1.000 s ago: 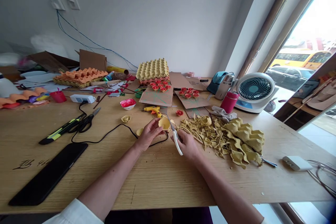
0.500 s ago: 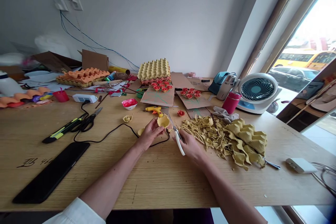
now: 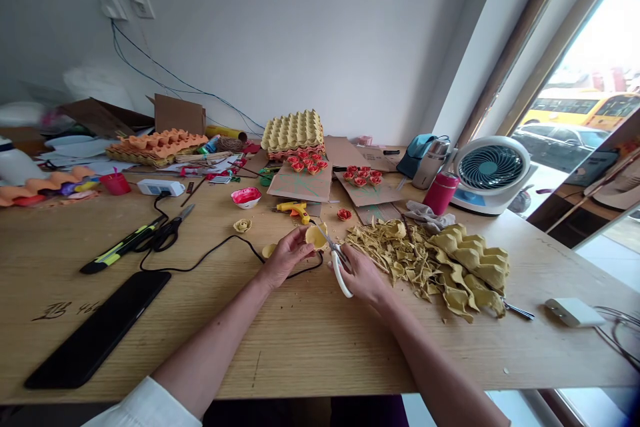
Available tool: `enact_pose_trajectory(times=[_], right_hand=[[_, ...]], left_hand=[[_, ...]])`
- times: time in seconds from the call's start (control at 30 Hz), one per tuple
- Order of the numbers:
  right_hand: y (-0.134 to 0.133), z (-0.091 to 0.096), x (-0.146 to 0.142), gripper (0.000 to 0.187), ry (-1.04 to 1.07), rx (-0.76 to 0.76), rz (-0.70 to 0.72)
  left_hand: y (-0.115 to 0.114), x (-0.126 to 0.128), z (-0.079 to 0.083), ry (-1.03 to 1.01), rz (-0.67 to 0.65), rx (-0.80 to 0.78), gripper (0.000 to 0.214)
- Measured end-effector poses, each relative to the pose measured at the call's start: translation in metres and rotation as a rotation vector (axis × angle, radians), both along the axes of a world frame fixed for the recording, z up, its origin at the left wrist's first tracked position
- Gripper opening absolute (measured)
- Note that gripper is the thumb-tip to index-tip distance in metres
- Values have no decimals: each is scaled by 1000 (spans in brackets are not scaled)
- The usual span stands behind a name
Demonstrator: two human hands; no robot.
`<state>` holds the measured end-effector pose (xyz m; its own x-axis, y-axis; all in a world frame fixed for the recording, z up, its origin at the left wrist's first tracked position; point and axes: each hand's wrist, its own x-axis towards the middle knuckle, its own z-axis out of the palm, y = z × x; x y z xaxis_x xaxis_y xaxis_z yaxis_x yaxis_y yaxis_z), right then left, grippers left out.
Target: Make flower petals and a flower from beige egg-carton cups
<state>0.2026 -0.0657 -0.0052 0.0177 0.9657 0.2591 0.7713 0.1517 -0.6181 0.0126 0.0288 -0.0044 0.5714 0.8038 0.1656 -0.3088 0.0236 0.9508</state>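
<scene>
Yellow moulded pulp: a single egg-carton cup [image 3: 315, 239] sits up off the wooden table [image 3: 295, 353], pinched in the L hand [image 3: 284, 261], thumb and fingers clamped on its near-left side w/ the hollow facing up and toward the wearer. R hand [image 3: 361, 275] is closed round the white-handled scissors [image 3: 341, 278], blades angled up-left and overlapping the cup's R rim; can't tell if they're biting pulp or just lying across it. Hands are near each other but apart. Step in hand looks like trimming the cup's edge, prob. partway, tho how much rim is left to do isn't clear. Next snip calls for a steady, light L pinch (thin pulp, prob. crushes or tears easily), a small turn of the cup to feed fresh rim, and L fingertips kept clear of the blades. Just R of the scissors lies a heap of pulp offcuts [image 3: 387, 250], w/ an uncut egg-carton piece [image 3: 473, 250] beside it. A 2nd yellow cup [image 3: 269, 251] is on the table just behind the L hand; an unpainted pulp rosette [image 3: 243, 225] is farther L, and the yellow glue gun [image 3: 295, 209] lies just beyond the cup, apart from both hands.
</scene>
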Motion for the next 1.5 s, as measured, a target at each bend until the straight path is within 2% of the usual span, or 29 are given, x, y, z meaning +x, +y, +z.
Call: enact_pose_trajectory(times=[0.23,0.5,0.77,1.03,1.13,1.5], right_hand=[[-2,2,0,22,-38,10,16],[-2,1,1,30,15,56,19],[-1,-1,-1,32,9,65,-1],[-3,3,0,22,-37,28,20],[-4,4,1,20,-74,20,30],[-3,4,-3,37,23,2,-18]], left_hand=[[1,-2,2,35,-32,52,49],[1,-3,3,-10,-36,-27,43],[5,-4,0,-88,15,-97,44],[7,-6,2,49,-67,138,43],[7,-6,3,67,-84,180,42],[6,-7,0,-32,-87,-24,44]])
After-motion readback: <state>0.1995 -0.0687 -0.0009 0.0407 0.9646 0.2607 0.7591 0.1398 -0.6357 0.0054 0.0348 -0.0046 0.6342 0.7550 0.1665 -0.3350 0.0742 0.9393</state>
